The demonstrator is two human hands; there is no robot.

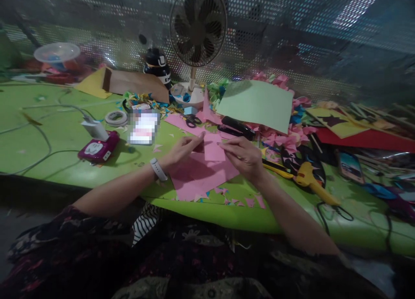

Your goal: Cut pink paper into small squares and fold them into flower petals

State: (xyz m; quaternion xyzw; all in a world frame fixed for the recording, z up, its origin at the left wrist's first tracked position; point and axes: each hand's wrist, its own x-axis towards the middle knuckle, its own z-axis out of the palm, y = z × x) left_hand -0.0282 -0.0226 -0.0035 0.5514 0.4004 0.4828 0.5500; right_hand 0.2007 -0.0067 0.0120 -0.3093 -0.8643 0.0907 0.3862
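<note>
"Head view, looking down; what did the hands have?"

"Both held one small pink square; the left hand pinched its left edge with fingers drawn narrow, and the right hand pinched its right edge the same way; a white wristband sat on the left wrist."

"And where was that square?"

"Over a larger pink sheet that lay flat on the green table, near the front edge; whether the square touched the sheet I could not tell; pink scraps were strewn along the sheet's near side."

"What crowded the place?"

"Plenty; a black stapler lay just beyond the right hand, and scissors just beyond the left; behind them a pale green sheet lay over a heap of pink paper flowers; a yellow glue gun lay near the right wrist, with a phone further out and a red sheet behind it."

"And on the left?"

"A magenta device with a white plug on it, well apart from the hands; a tape roll was behind it; a small fan and a dark bottle stood at the back."
</note>
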